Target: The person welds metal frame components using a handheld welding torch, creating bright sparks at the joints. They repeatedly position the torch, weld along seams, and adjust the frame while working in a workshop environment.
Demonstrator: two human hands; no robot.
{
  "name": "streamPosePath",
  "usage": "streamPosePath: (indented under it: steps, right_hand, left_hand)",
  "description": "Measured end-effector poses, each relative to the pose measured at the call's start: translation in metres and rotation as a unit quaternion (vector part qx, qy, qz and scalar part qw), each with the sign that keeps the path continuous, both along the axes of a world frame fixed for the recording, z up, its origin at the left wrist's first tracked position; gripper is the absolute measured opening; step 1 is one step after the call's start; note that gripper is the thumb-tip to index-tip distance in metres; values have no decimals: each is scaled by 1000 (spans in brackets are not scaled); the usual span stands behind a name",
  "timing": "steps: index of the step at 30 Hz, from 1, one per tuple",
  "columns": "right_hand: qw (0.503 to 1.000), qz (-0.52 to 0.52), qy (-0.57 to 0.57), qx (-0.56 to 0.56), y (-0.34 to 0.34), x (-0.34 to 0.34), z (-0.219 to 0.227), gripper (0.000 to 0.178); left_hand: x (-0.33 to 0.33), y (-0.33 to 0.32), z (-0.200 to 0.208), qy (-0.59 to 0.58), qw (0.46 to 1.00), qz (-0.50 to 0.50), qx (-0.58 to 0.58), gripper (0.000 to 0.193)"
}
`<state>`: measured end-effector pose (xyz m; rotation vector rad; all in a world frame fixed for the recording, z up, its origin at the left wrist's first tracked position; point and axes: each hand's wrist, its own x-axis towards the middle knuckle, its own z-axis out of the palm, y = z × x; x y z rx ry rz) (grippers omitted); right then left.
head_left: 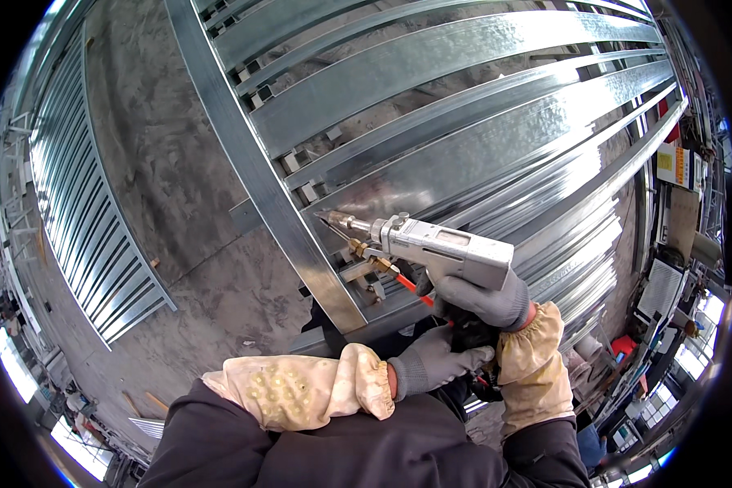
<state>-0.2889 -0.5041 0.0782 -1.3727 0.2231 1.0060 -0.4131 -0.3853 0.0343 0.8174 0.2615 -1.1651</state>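
Note:
A silver handheld welding gun (451, 244) points left, its nozzle (342, 221) at the joint between a flat galvanised slat (398, 195) and the frame's long side bar (256, 179). Brass fittings (370, 254) and a red hose (415, 289) run along its underside. Wrapped around the gun's grip is my grey-gloved right hand (492, 302), closed. Just below, my left hand (435, 358), also gloved, closes on the black cable bundle (472, 329) under the grip; its fingertips are partly hidden. Cream sleeve covers protect both forearms.
The galvanised frame with parallel slats spans the view ahead and right. Beneath its near side lies a stack of shiny metal strips (577, 260). Another slatted panel (89, 195) rests on the concrete floor (163, 146) at left. Shelving and clutter line the right side.

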Motion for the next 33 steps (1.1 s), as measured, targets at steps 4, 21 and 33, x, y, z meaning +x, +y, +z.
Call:
streamPosePath:
  steps: [4,21,33]
  right_hand:
    - [1000,-12,-26,13,-1,2,-3,43]
    - [999,32,10,35,10,23,-16,47]
    - [998,28,-1,55,5,22,-25,30]
  left_hand:
    - [11,5,9,-33,999,3,15,41]
    - [15,1,8,45,996,54,62,31]
    - [21,2,13,38,996,40,73,32]
